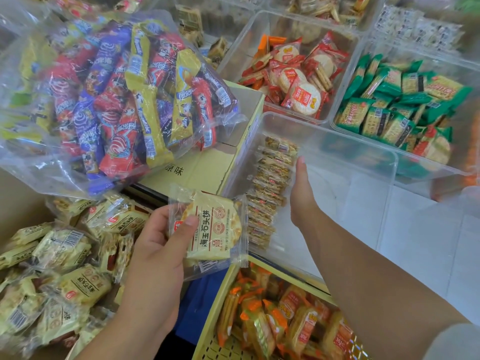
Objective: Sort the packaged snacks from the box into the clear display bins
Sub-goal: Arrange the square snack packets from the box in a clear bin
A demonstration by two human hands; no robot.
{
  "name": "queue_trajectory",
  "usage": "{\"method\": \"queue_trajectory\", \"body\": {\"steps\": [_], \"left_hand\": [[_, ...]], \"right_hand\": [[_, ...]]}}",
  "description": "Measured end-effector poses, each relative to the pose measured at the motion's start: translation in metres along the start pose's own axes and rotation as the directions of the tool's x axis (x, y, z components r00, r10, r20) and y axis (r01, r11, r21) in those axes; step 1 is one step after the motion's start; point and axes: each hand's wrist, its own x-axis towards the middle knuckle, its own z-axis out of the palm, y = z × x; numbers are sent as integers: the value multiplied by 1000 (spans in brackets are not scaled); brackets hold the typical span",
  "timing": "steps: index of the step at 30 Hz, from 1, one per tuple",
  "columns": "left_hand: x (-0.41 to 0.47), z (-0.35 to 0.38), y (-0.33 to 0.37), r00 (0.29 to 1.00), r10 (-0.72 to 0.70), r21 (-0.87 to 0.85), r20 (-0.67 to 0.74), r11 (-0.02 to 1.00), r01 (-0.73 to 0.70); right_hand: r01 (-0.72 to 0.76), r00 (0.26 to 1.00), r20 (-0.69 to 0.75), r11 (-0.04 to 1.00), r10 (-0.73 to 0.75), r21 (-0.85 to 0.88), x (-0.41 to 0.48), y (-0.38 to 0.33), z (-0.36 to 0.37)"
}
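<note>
**Left hand [155, 245] grips one cracker packet [215, 224]; right hand [302, 193] braces the row in the clear bin [389, 178].**
The packet is judged light, slick-filmed and brittle: hold the flat faces, not the crimped seals. The right hand, fingers straight, presses the row of packets [270, 193] standing on edge. The bin wall stands between the hands, with open floor right of the right hand. The box [20, 201] lies left of the left hand.
</note>
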Motion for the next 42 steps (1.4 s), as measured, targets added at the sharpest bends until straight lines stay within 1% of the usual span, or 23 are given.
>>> {"method": "queue_trajectory", "body": {"steps": [2,3,6,8,9,12,14,15,17,19,21,23,25,26,27,29,31,33,34,36,37,39,42], "left_hand": [[0,-1,1,1000,7,-17,-1,1000,-7],[0,-1,2,1000,8,-29,-4,1000,-8],[-1,0,4,1000,-1,-65,-12,998,0],[-2,1,5,1000,-24,-92,-6,995,23],[-3,1,6,999,-38,-107,-4,994,37],[-6,-1,8,999,-53,-134,3,990,53],[-9,-3,9,999,-45,-134,15,990,47],[-10,-5,10,999,-37,-129,14,991,38],[-12,-8,7,1000,-16,-100,14,995,17],[-14,-10,2,999,12,-33,41,999,-11],[-20,-10,-4,988,99,74,116,991,-108],[-28,-11,-9,944,255,253,208,919,-303],[-35,-14,-13,841,411,477,352,694,-539],[-37,-15,-16,778,456,526,432,574,-628],[-40,-16,-19,745,461,533,483,520,-667],[-46,-18,-21,761,429,520,487,558,-647],[-47,-20,-21,809,420,509,412,630,-586],[-46,-23,-19,897,336,464,286,770,-437],[-44,-25,-19,933,278,392,229,851,-350],[-44,-31,-17,971,178,226,161,951,-212],[-44,-34,-17,978,143,160,152,973,-167],[-45,-40,-15,984,92,81,153,991,-105],[-44,-49,-17,985,80,38,154,996,-87]], "right_hand": [[-120,981,-152,993,120,4,-1,-2,1],[-164,973,-161,986,165,21,-3,-3,2],[-183,982,51,982,181,52,-21,-5,16],[-170,982,88,985,170,-3,-32,-8,19],[-163,985,60,986,164,-22,-36,-10,19],[-150,977,-154,989,150,16,-53,-23,15],[-31,978,-203,999,36,30,-86,-32,13],[62,984,-170,998,-58,19,-107,-35,12],[214,976,-16,975,-215,-66,-156,-36,15],[270,958,156,940,-241,-207,-199,-28,19],[288,942,252,917,-220,-276,-227,-12,20],[283,932,292,933,-213,-222,-245,1,19],[274,925,308,953,-223,-132,-255,11,17],[286,921,309,950,-237,-123,-258,15,15],[305,919,302,943,-255,-133,-261,18,13],[341,918,266,927,-293,-159,-261,20,7],[366,923,198,911,-330,-190,-254,17,-5],[384,923,114,902,-368,-197,-239,7,-24],[404,915,91,887,-394,-223,-230,2,-34],[430,899,105,807,-426,-405,-206,-6,-56],[416,901,140,730,-410,-543,-191,-8,-67],[328,940,215,522,-267,-787,-161,-8,-82],[226,973,230,186,0,-956,-128,0,-83]]}}
